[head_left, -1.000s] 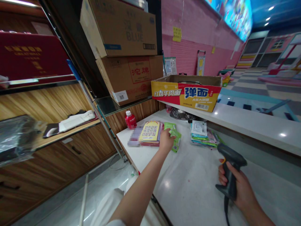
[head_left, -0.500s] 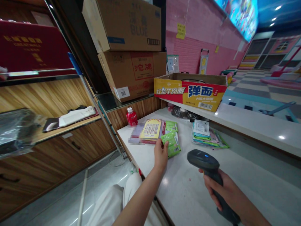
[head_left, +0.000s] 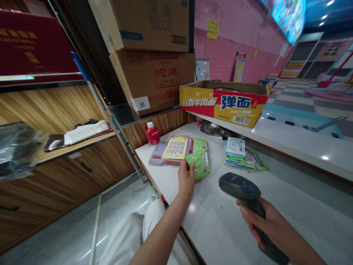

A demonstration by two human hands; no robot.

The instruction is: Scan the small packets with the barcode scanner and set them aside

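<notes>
My left hand [head_left: 186,177] pinches the left edge of a green packet [head_left: 200,166] that lies on the white counter [head_left: 204,217]. Another green packet [head_left: 200,144] lies just behind it, beside a stack of booklets [head_left: 176,147] with a yellow top cover. In my right hand [head_left: 264,221] is a dark barcode scanner [head_left: 239,186], its fingers wrapped round the handle and its head pointing left over the counter. Farther back on the right sits a pile of flat packets [head_left: 242,156], with a white one on top.
A red bottle [head_left: 152,133] stands at the counter's back left. On the raised ledge rests an open noodle carton [head_left: 223,105]. Two stacked cardboard boxes [head_left: 154,82] rise at the back. A blue-topped pole [head_left: 93,90] leans at the left, near wooden drawers [head_left: 68,184].
The blue light on top of the scanner has gone out. The scanner has shifted slightly right and the view has tilted a little. My left hand keeps its hold on the packet.
</notes>
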